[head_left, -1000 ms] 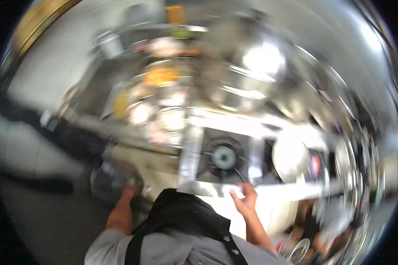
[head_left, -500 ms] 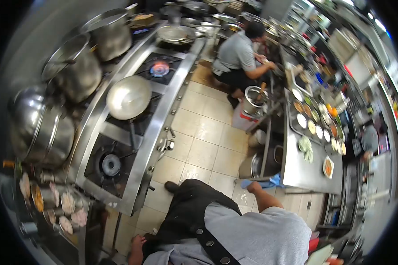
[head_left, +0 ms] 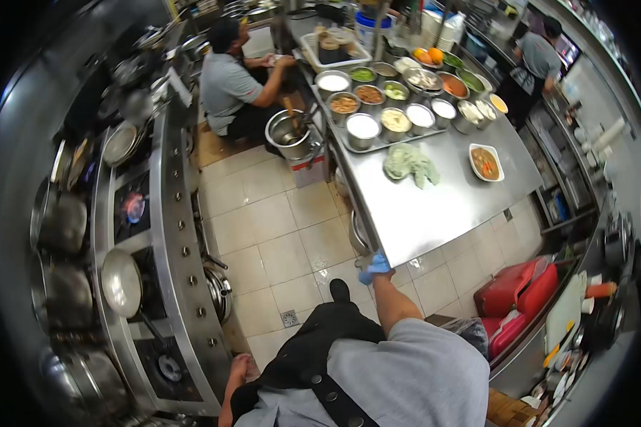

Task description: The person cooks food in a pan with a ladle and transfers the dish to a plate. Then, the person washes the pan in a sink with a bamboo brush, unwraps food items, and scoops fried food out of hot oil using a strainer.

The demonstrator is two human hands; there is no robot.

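At the near corner of the steel table (head_left: 424, 228), my right hand (head_left: 382, 275) is closed on a blue cloth (head_left: 374, 266). My left hand (head_left: 241, 366) hangs low beside the stove front, its fingers loosely bent and nothing visible in them. A crumpled pale green cloth (head_left: 410, 164) lies on the table, left of a white dish of reddish-brown food (head_left: 486, 163). Behind them, several metal containers of food stand on a tray (head_left: 384, 144).
Along the left runs a stove (head_left: 165, 249) with a wok (head_left: 122, 282) and a lit burner (head_left: 133, 206). A crouching person (head_left: 229, 89) is near a metal pot (head_left: 290, 133). Another person (head_left: 538, 60) stands at back right. Red bags (head_left: 516, 292) lie at right.
The view has turned right, so the stove sits further left and more of the table shows. The blue cloth, spread out before, is now bunched at my right hand by the table corner.
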